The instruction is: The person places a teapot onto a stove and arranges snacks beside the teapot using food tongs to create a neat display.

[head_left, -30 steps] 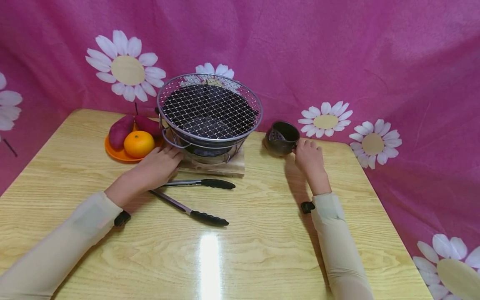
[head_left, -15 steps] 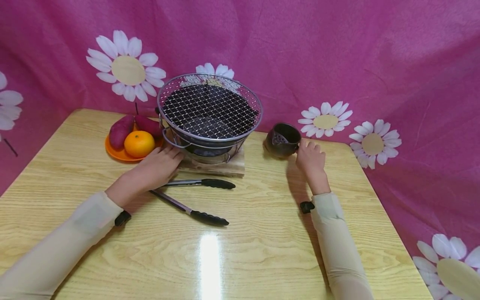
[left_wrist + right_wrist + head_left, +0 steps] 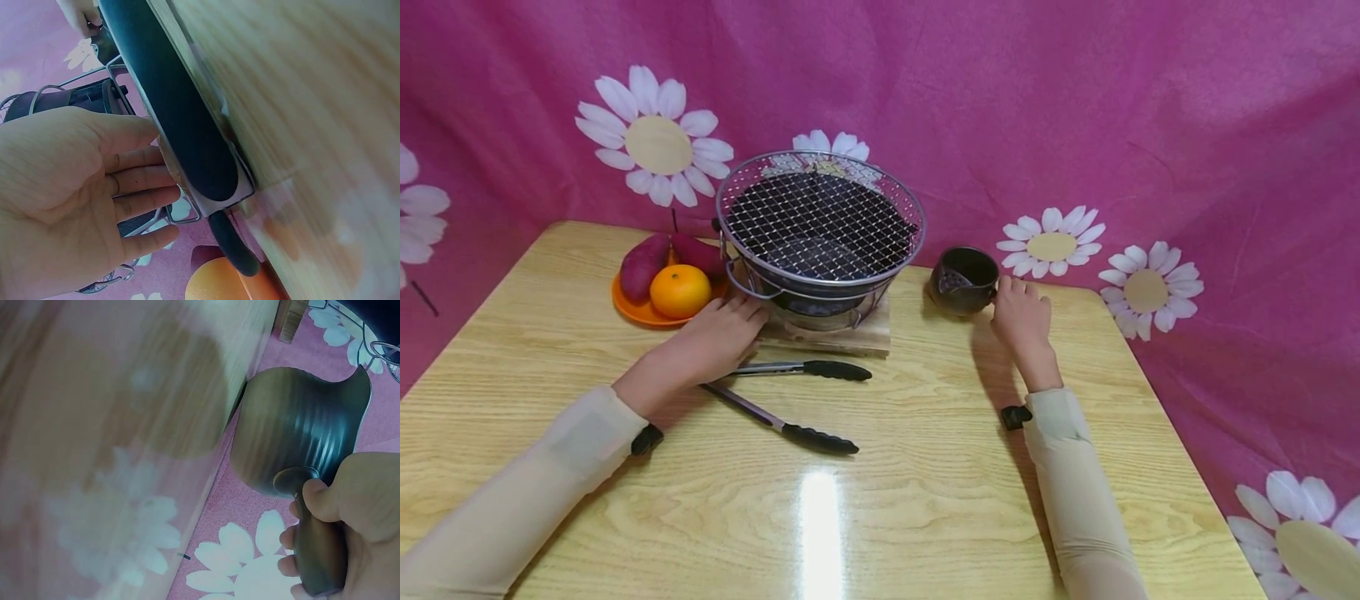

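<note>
1 handle, gripped, clearest from right wrist

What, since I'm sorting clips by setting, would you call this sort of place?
Probably a staged indoor tabletop set: a pink daisy-print cloth hangs right behind the wood-grain table, and a grill is set out at its far side.

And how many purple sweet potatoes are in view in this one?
2. One sweet potato lies on the orange plate, left of the orange fruit; the second sweet potato lies behind that fruit, toward the grill. Others may be hidden.
</note>
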The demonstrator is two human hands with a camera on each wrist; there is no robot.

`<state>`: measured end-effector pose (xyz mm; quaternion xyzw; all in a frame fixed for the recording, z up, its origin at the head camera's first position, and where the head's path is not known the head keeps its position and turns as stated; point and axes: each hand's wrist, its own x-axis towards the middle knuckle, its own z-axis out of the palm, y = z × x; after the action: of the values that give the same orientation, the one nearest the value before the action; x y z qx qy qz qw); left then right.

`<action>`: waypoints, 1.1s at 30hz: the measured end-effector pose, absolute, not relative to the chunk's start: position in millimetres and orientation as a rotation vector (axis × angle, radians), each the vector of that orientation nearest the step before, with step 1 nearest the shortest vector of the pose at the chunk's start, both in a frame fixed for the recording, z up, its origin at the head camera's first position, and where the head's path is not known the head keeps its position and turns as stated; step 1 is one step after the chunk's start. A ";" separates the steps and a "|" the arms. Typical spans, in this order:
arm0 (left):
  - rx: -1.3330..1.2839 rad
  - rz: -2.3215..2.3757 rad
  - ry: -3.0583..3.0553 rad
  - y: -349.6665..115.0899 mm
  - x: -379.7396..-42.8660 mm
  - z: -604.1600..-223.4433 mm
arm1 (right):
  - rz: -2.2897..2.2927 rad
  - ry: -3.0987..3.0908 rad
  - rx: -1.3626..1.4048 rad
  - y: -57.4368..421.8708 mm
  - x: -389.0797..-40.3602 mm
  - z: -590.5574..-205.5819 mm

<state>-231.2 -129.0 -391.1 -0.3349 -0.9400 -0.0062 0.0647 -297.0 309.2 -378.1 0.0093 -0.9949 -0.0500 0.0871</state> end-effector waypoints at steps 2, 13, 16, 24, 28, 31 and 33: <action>-1.009 -0.022 -2.846 -128.9 -230.3 -390.6 | -0.162 -2.963 0.030 308.5 -296.4 -377.5; -1.003 -0.008 -2.891 -130.1 -225.4 -391.2 | -0.121 -2.963 0.051 308.2 -297.0 -376.8; -1.010 0.010 -2.884 -130.2 -225.9 -391.8 | -0.109 -2.954 0.075 307.5 -295.7 -374.6; -1.017 0.047 -2.873 -129.2 -229.2 -392.8 | 0.038 -2.830 0.182 306.3 -286.0 -354.5; -1.001 0.058 -2.880 -127.9 -231.9 -392.9 | 0.137 -2.748 0.213 306.9 -279.6 -339.3; -0.991 0.064 -2.898 -126.4 -233.1 -392.9 | 0.182 -2.680 0.224 306.1 -273.3 -328.0; -0.989 0.069 -2.904 -125.6 -233.1 -392.6 | 0.204 -2.639 0.229 304.9 -269.1 -322.0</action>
<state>-233.1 -125.6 -392.6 -0.3220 -0.9458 0.0225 0.0367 -269.1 304.9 -322.0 0.0835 -0.9643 0.0746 0.2400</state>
